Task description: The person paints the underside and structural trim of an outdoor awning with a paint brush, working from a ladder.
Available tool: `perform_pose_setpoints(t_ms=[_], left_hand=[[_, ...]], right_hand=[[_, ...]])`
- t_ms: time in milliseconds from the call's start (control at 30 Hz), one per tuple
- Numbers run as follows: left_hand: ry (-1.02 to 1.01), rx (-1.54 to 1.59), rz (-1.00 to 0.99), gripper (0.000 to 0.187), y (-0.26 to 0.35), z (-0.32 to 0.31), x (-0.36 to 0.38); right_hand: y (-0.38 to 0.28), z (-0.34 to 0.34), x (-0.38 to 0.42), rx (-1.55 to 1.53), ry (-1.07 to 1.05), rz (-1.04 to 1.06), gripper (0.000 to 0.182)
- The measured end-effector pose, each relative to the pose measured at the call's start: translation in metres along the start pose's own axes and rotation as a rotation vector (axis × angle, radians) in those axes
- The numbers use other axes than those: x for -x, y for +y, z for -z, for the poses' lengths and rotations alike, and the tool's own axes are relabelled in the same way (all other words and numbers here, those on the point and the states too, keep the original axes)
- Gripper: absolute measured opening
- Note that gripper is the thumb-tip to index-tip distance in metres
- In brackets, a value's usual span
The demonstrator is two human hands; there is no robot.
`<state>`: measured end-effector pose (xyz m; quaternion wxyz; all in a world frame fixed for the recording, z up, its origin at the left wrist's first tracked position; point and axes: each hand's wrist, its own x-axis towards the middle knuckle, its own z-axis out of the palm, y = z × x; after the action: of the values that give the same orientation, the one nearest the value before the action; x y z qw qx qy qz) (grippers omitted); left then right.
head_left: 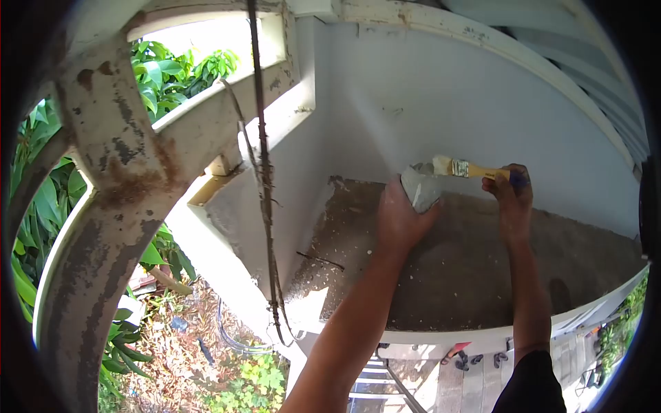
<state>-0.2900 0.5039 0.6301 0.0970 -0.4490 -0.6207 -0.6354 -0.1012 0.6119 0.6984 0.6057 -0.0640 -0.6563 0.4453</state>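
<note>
My left hand [403,217] is wrapped round a small whitish container [421,188], held up in front of the pale wall [468,103]. In my right hand [513,196] is a paintbrush [482,171] with a yellow handle, gripped near the handle's end. The brush lies almost level, its pale bristles pointing left at the top edge of the container. Below both hands is a brown, speckled ledge [468,275]. What the container holds is hard to make out.
A peeling curved frame [117,199] stands at the left, with leaves [165,76] behind it. A dark cable [261,158] hangs left of my arms. Beneath the ledge are ladder rungs [368,396] and sandals [475,359] on boards. A thin twig [320,260] lies on the ledge.
</note>
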Motion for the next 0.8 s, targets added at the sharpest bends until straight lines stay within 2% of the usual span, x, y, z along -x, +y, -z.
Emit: perform_pose_setpoints(t_ms=[200, 333, 433, 600, 733, 800], left_hand=[[-0.001, -0.032, 0.047, 0.08, -0.003, 0.001, 0.005], [0.019, -0.042, 0.088, 0.079, -0.001, 0.002, 0.005], [0.022, -0.028, 0.076, 0.079, -0.005, 0.001, 0.005], [0.026, -0.033, 0.039, 0.078, -0.006, -0.001, 0.005], [0.018, -0.02, 0.051, 0.078, -0.002, 0.0, 0.005], [0.018, -0.011, 0.017, 0.078, -0.006, -0.002, 0.005]], right_hand=[[0.002, -0.006, -0.007, -0.054, 0.026, -0.039, 0.023], [-0.015, -0.03, -0.022, -0.096, -0.035, 0.021, 0.026], [-0.032, -0.063, -0.038, -0.17, -0.068, 0.023, 0.027], [-0.061, -0.136, -0.087, -0.304, -0.082, 0.18, 0.024], [-0.068, -0.187, -0.128, -0.423, -0.042, 0.183, 0.023], [-0.06, -0.202, -0.139, -0.495, 0.018, 0.095, 0.024]])
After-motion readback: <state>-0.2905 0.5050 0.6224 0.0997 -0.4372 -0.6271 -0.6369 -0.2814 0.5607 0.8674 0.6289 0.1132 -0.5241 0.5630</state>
